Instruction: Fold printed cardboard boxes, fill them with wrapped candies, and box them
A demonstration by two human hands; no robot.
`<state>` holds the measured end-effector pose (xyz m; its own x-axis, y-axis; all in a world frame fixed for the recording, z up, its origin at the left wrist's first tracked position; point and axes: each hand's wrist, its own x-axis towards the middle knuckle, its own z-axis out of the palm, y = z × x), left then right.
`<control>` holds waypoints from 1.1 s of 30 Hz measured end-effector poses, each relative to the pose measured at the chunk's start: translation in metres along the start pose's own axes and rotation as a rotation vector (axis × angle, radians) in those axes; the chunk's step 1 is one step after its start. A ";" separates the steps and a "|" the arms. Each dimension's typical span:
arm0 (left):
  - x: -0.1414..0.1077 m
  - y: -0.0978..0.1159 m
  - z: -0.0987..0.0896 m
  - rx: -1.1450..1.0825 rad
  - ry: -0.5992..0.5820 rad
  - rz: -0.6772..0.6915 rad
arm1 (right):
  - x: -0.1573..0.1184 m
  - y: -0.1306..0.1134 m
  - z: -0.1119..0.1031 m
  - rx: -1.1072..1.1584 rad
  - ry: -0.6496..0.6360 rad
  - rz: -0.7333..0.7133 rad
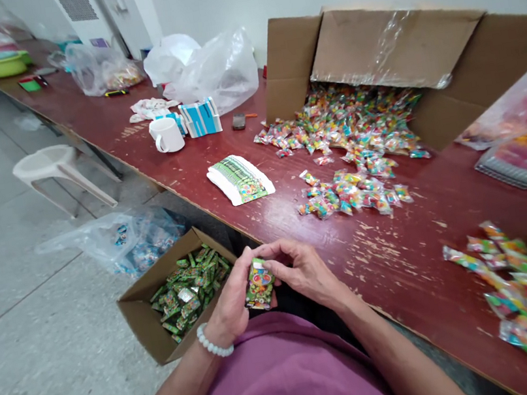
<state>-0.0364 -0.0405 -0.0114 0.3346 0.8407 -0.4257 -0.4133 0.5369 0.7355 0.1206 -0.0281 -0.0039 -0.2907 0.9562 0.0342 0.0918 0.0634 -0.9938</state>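
A small green candy box with a colourful print is held upright in front of my body. My left hand, with a pale bead bracelet at the wrist, is closed round its left side and back. At the box's top edge, the thumb and fingers of my right hand pinch it. Below and to the left, an open cardboard box holds many similar green packs. On the table ahead lies a stack of flat green and white printed cartons. To its right is a loose pile of wrapped candies.
A large cardboard box lies open toward me, spilling wrapped candies onto the red table. A white mug stands further left, near plastic bags. More long candy packets lie at right. A white stool stands on the floor.
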 end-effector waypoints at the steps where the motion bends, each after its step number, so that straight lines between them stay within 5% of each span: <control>1: 0.001 0.000 0.000 -0.014 -0.028 -0.030 | 0.001 0.000 0.000 0.015 -0.021 0.000; 6: 0.001 0.002 0.000 -0.001 -0.043 -0.086 | 0.002 -0.001 -0.002 0.099 -0.077 0.056; 11: 0.001 0.006 -0.001 -0.128 0.024 -0.209 | -0.002 -0.005 -0.004 -0.175 -0.060 -0.111; 23: 0.010 0.004 -0.005 -0.301 0.125 -0.047 | -0.011 0.011 0.030 -0.824 0.015 -0.255; 33: -0.005 0.012 -0.042 -0.142 0.162 -0.036 | 0.015 0.017 0.047 -0.829 -0.018 -0.282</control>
<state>-0.0792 -0.0353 -0.0224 0.2152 0.8150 -0.5380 -0.5227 0.5615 0.6415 0.0735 -0.0263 -0.0257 -0.4210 0.8695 0.2584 0.6751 0.4906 -0.5510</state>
